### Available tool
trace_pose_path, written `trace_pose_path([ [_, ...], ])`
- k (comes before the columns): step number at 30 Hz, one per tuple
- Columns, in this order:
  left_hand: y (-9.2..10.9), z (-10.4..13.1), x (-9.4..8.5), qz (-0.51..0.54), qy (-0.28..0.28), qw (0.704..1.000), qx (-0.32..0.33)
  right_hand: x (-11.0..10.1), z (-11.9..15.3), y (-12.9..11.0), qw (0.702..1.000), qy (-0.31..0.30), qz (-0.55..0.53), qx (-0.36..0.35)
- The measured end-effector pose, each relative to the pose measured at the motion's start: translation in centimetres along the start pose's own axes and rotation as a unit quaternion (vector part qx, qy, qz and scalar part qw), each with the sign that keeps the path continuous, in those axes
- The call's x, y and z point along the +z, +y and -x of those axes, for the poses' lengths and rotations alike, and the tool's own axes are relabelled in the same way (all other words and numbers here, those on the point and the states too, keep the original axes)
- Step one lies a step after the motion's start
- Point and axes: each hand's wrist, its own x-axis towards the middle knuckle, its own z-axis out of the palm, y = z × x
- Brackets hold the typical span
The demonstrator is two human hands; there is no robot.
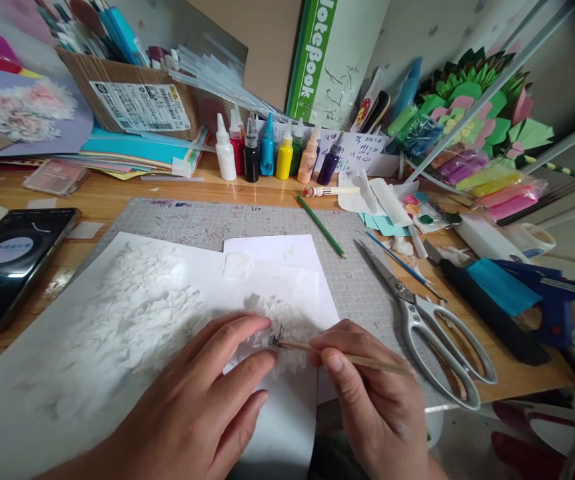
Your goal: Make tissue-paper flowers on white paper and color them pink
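My right hand (367,380) pinches a thin wooden stick (340,353), whose dark tip touches a cluster of white crumpled paper pieces (282,310) on the white sheet (267,433). My left hand (212,387) rests beside that cluster with its fingers apart. Two of its fingertips lie close to the stick's tip and partly hide the paper there. A larger mound of ruffled white paper (142,307) spreads over the sheet to the left. Behind the cluster sits a small white paper square (238,265).
Scissors (417,320), a green pencil (321,227) and a thin blue brush (404,265) lie to the right. Beyond them is a blue glue gun (557,293). Several paint bottles (267,147) line the back. A phone (12,267) lies at left, near a grey cutting mat (192,217).
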Motion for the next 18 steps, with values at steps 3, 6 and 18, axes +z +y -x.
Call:
trace_pose_path([
  [3, 0.11, -0.09, -0.09, 0.004, 0.000, 1.000, -0.002, -0.07, 0.14, 0.13, 1.000, 0.017, 0.013, 0.014],
  [6, 0.16, -0.11, -0.11, 0.009, 0.001, 1.000, -0.006, -0.21, 0.31, 0.28, 0.999, 0.040, -0.003, 0.024],
  [18, 0.21, -0.06, -0.29, 0.021, -0.018, 1.000, -0.010, 0.08, 0.39, 0.22, 0.999, 0.032, -0.005, 0.015],
])
